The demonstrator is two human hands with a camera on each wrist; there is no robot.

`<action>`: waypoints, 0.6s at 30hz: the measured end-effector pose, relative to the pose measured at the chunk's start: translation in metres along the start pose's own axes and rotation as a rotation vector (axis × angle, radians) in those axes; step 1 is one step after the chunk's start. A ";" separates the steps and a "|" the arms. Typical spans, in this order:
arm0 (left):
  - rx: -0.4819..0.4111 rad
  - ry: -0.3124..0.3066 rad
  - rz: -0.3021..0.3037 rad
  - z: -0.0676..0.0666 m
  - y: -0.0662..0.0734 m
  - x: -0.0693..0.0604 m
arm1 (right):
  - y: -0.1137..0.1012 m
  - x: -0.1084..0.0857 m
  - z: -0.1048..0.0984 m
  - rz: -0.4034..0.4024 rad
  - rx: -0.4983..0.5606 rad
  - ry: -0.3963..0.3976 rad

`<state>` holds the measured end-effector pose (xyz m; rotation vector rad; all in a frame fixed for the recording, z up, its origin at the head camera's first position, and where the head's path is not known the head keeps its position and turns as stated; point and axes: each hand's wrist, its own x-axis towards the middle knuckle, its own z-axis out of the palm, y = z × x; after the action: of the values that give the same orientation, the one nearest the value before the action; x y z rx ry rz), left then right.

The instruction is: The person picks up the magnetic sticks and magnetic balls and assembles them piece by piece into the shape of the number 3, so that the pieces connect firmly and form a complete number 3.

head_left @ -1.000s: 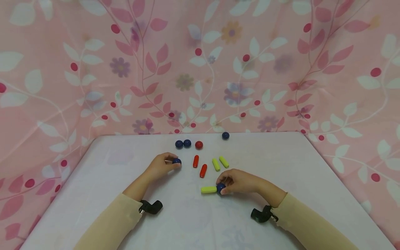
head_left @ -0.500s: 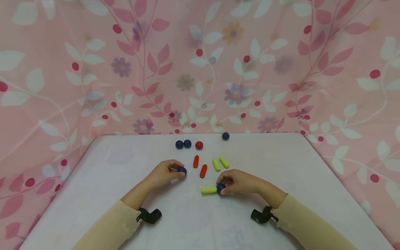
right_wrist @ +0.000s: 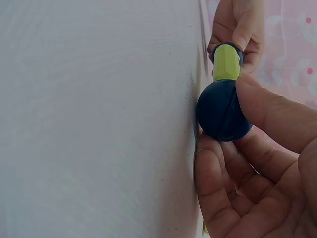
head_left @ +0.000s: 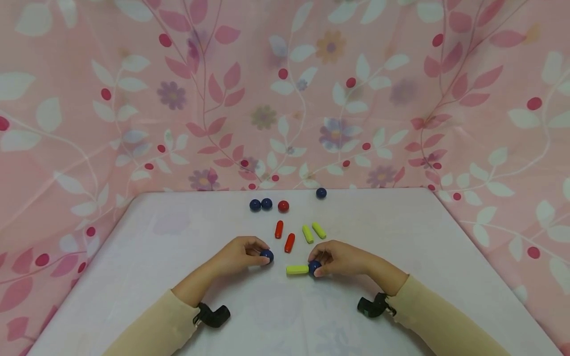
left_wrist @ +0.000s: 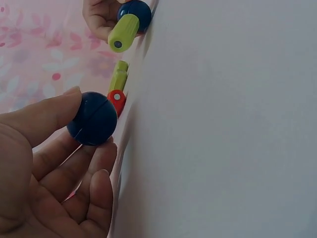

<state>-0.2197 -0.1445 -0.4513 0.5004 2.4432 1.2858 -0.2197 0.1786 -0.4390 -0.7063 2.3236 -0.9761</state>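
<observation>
My left hand (head_left: 238, 256) pinches a dark blue ball (left_wrist: 92, 119) between thumb and fingers, low over the white table (head_left: 276, 306). To its right, my right hand (head_left: 342, 258) grips another blue ball (right_wrist: 224, 111) with thumb and fingertips. A yellow-green rod (head_left: 297, 270) sticks out leftward from that ball, end against it. In the left wrist view the rod's free end, which has a dark round spot, faces the left hand's ball. A gap separates the rod from that ball in the head view.
Two red rods (head_left: 290, 243) and two yellow-green rods (head_left: 308, 234) lie beyond the hands. Farther back are two blue balls (head_left: 261, 204) side by side, a red ball (head_left: 283, 206) and a lone blue ball (head_left: 321, 193) near the rear edge. Patterned pink cloth (head_left: 285, 99) hangs behind.
My left hand has brought its blue ball nearer to me and rightward, closer to the rod's free end. The right hand, its ball and the rod have stayed in place.
</observation>
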 end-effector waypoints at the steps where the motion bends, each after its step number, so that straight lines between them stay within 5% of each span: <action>1: -0.001 -0.011 0.004 0.001 0.001 -0.001 | 0.000 0.000 0.000 0.001 -0.001 0.001; 9: -0.033 -0.090 0.036 0.009 0.005 -0.004 | -0.001 0.001 0.000 0.008 -0.008 0.003; 18: -0.008 -0.110 0.059 0.016 0.010 -0.004 | 0.000 0.001 0.000 0.002 -0.014 0.001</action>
<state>-0.2078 -0.1296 -0.4510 0.6288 2.3482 1.2554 -0.2201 0.1782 -0.4392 -0.7090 2.3337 -0.9608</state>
